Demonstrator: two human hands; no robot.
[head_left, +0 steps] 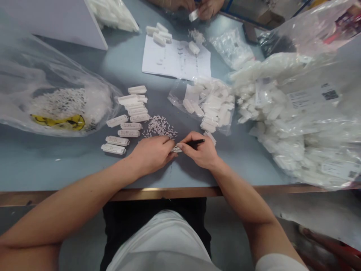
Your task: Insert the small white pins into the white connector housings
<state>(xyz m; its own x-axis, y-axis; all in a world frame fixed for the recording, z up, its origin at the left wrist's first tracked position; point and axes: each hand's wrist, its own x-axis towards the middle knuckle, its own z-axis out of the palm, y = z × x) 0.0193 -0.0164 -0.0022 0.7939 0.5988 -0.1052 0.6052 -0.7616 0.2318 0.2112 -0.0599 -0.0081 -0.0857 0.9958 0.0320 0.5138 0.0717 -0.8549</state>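
Observation:
My left hand [156, 151] is closed on a white slotted plastic piece [176, 149] near the table's front edge. Fingers cover most of that piece. From the other side, my right hand [202, 151] grips a thin black pen-like tool [196, 142], its tip end hidden by the fingers at the piece. Just beyond my left hand lies a loose pile of tiny white pegs [160, 126]. Several similar white plastic pieces [129, 126] lie in a rough column left of the pile. Another white piece [210, 137] rests beside my right hand, partly covered.
A clear bag of small white parts [60, 101] lies at left. An open bag of white pieces [216, 103] and large stacked bags [304, 113] fill the right. Across the table, a co-worker's hands [207, 8] hold a white piece above a printed sheet [169, 62].

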